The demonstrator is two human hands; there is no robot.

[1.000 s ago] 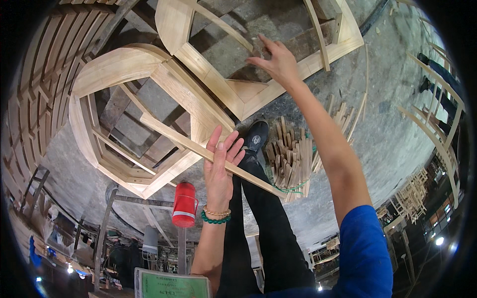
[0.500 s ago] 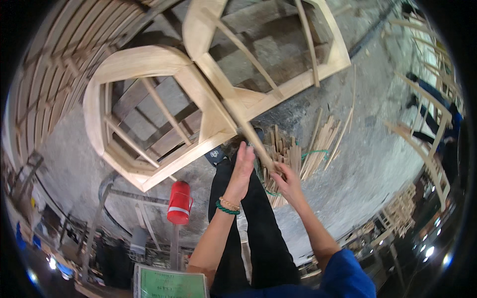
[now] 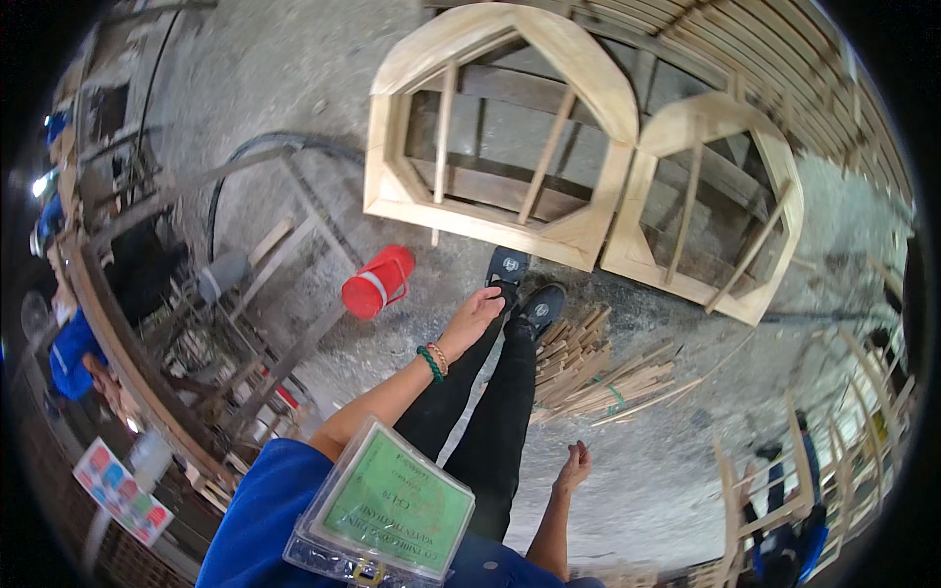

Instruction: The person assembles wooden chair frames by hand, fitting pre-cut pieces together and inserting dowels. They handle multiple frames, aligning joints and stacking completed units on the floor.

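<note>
My left hand (image 3: 475,318) is raised over my legs, its fingers mostly stretched out and holding nothing that shows. Lower and farther right, my right hand (image 3: 573,468) has its fingers drawn together. Whatever it holds, if anything, is too small to make out. Beyond my shoes lie a larger pale wooden frame (image 3: 596,218) and, right of it, a smaller wooden frame (image 3: 642,257). Two thin wooden slats cross each frame, including one slat (image 3: 547,152) in the larger one. Neither hand touches the frames.
Loose wooden sticks (image 3: 569,358) lie right of my feet, some tied with green string. A red jug (image 3: 378,282) stands left of my legs beside metal bars. Curved wooden pieces (image 3: 784,510) and a person are at the lower right. A green badge (image 3: 397,500) hangs before me.
The view has turned, carrying the frames rightward in the picture. The wooden strip is gone from my right hand, and my hands are farther apart.
</note>
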